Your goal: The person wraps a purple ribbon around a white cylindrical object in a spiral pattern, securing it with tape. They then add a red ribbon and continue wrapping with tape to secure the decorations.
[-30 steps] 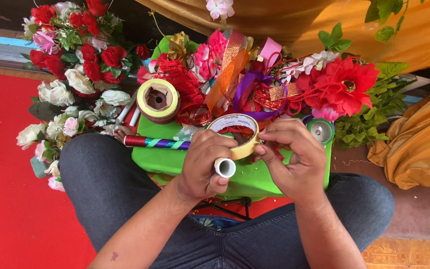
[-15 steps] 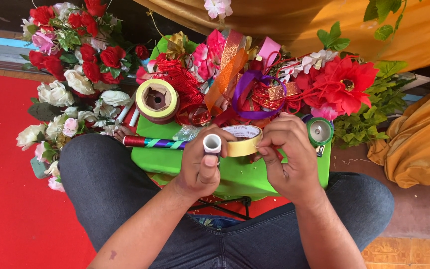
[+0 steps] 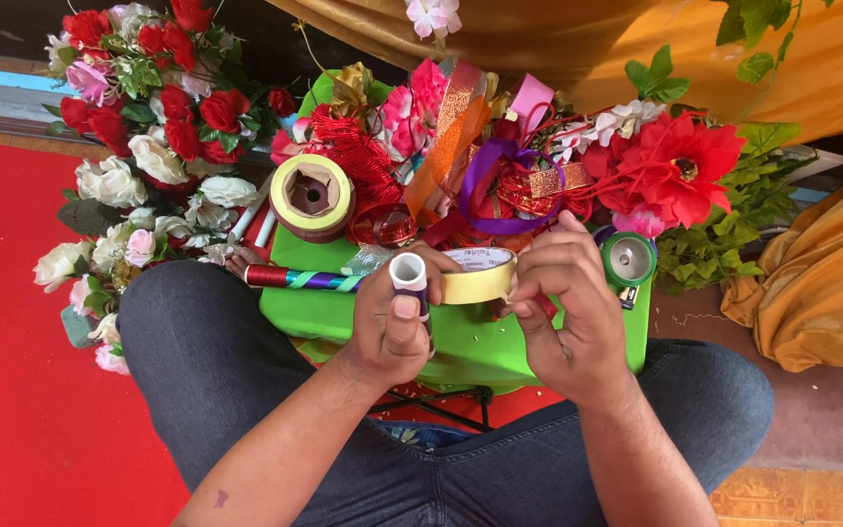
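At centre frame, over the green table (image 3: pixel 343 317), the roll of yellow tape (image 3: pixel 477 276) sat pinched in the right hand (image 3: pixel 568 312), fingers clamped on its rim. At its 9 o'clock, the left hand (image 3: pixel 387 327) gripped a white tube (image 3: pixel 408 273), thumb pressed along it. Judged best practice: keep the tape taut and square to the tube. Artificial flowers (image 3: pixel 675 166) lay at 1 o'clock.

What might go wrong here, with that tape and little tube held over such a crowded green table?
The yellow tape roll sits close to loose ribbons; a free sticky end might catch them. The white tube in the left hand is pinched upright, so it may slip while the right hand works the tape.
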